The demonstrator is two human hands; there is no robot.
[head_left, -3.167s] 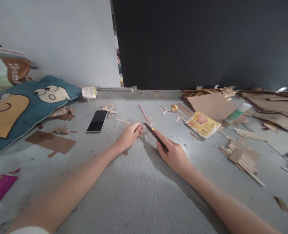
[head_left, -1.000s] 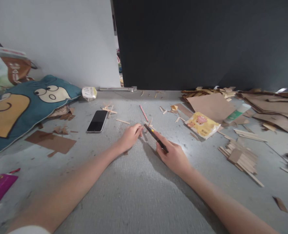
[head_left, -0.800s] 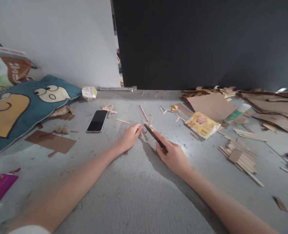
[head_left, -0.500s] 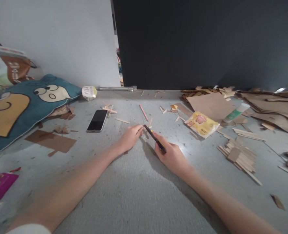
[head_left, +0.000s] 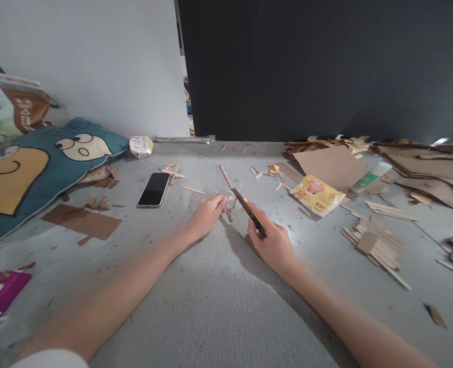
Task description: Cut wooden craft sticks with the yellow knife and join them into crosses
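My right hand (head_left: 272, 239) is wrapped around a black-and-yellow utility knife (head_left: 250, 213), its tip pointing away and to the left. To the left of the tip, my left hand (head_left: 208, 214) pinches a small pale wooden stick (head_left: 230, 198), most of it hidden by the fingers. Whether the blade touches the stick I cannot tell. Just beyond the hands lies a pink-and-white striped pencil-like rod (head_left: 225, 176). Another thin wooden strip (head_left: 239, 188) and small scraps are by the knife tip.
A phone (head_left: 153, 189) lies left of my hands, with a teal cushion (head_left: 53, 168) and brown cardboard (head_left: 81, 222) further left. On the right are a yellow packet (head_left: 317, 196), a glue stick (head_left: 371, 177), wooden sticks (head_left: 380, 243) and cardboard sheets (head_left: 426, 166). A dark panel (head_left: 326, 71) stands behind.
The knife in my right hand has drawn back slightly to the right and toward me, away from my left fingertips. My left hand has stayed nearly in place.
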